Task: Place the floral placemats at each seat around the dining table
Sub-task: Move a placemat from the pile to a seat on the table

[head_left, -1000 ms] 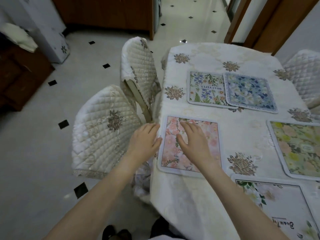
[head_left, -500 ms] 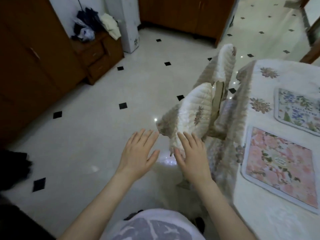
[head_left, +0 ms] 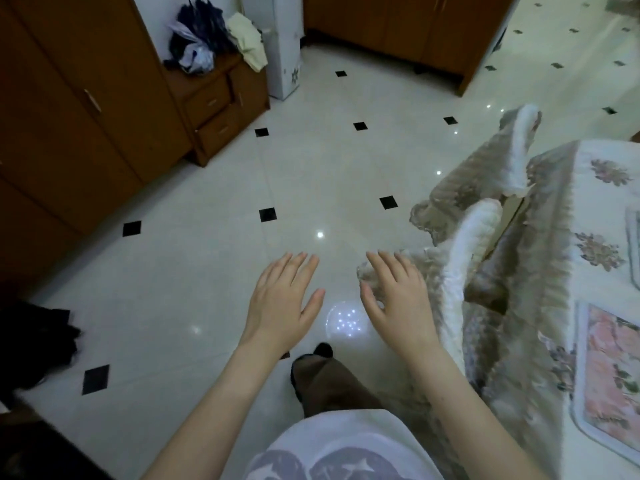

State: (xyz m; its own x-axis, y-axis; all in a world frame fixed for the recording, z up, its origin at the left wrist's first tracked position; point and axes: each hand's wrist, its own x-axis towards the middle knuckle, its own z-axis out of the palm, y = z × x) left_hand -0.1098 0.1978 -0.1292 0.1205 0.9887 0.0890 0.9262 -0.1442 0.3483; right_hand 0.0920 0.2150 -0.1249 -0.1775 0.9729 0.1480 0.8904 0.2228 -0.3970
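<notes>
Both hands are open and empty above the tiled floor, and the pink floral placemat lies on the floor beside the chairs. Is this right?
Not quite. The head view shows the pink floral placemat lying on the dining table, not on the floor. The rest holds: the left hand and right hand are open and empty above the tiled floor.

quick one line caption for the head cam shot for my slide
Both empty hands, left hand and right hand, hover open over the tiled floor; pink placemat lies on the table at right.

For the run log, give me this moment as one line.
left hand: open, empty, over floor | right hand: open, empty, by chair cover | pink placemat: flat on table | view: mostly floor
</notes>
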